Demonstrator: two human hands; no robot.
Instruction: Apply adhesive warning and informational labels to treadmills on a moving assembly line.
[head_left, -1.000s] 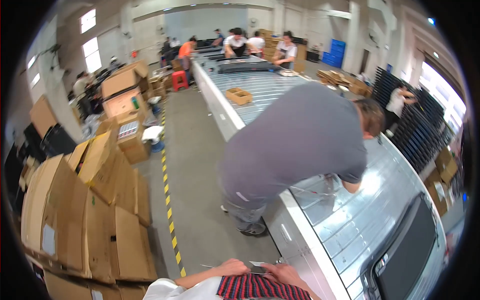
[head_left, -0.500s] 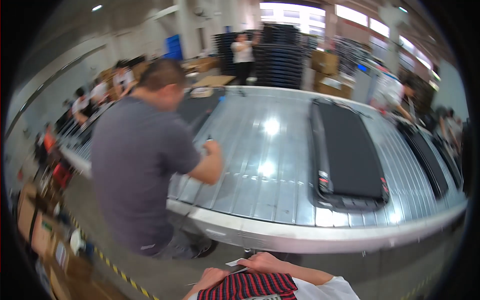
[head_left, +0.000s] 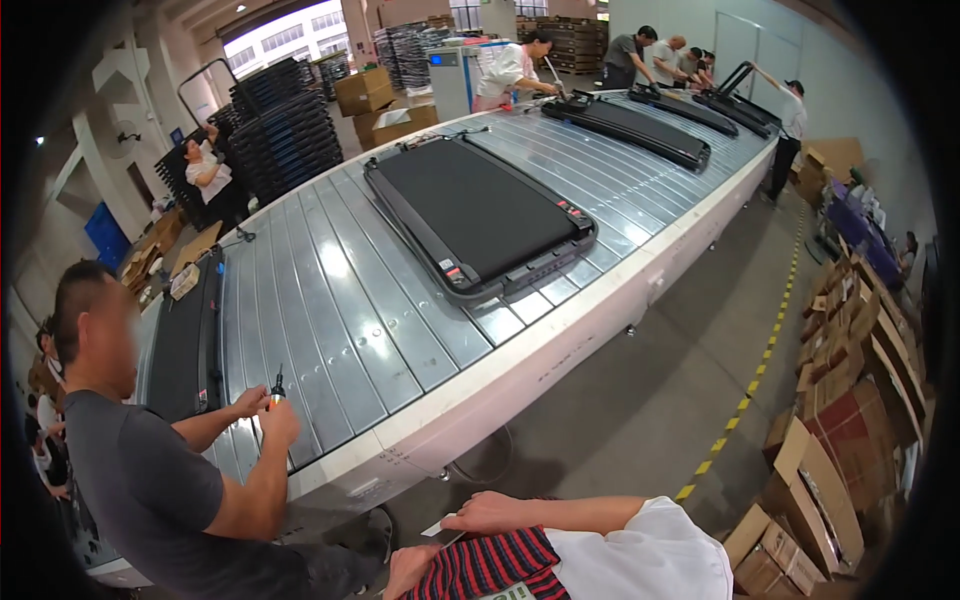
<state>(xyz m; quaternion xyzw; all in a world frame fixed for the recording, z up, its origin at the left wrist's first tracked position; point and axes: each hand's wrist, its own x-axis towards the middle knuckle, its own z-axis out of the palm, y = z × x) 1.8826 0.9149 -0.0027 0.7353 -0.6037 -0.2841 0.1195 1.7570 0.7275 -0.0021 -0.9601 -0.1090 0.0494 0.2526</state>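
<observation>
The person's right hand [head_left: 500, 513] pinched a small white card [head_left: 437, 527] at the lower edge of the view, just short of the slatted conveyor counter [head_left: 340, 300]; the left hand [head_left: 405, 568] lay loosely curled, holding nothing I could make out. A firm fingertip pinch at the card's end seemed best. Its long axis ran roughly left-right, free end pointing left.

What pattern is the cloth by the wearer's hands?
The cloth is striped red and dark, best seen in the head view, low in the picture between both hands.
</observation>
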